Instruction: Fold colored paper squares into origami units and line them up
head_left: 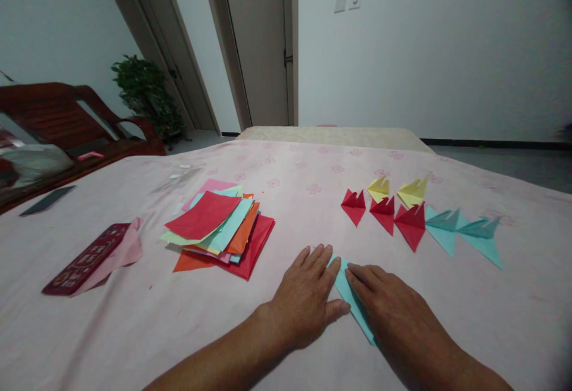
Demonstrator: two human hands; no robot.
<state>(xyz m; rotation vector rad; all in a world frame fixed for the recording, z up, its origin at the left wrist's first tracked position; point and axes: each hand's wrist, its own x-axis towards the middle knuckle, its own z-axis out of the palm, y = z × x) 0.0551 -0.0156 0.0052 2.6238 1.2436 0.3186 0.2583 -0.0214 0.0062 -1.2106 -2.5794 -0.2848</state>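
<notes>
A light blue folded paper (pixel 353 303) lies on the pink flowered cloth between both hands. My left hand (pixel 308 295) rests flat over its left edge, fingers spread and pointing away, thumb reaching toward the paper. On the right side of the strip, my right hand (pixel 386 298) presses down with its fingers together; its palm hides part of the paper. Beyond the hands to the right sit folded paper shapes: several red ones (pixel 410 224), yellow ones (pixel 413 191) and light blue ones (pixel 482 233).
A pile of coloured paper sheets (pixel 203 215) lies left of my hands. Farther left are a dark red printed packet (pixel 89 260) with pink material and a dark flat object (pixel 48 200). A wooden bench (pixel 58 111) stands beyond the cloth's left edge.
</notes>
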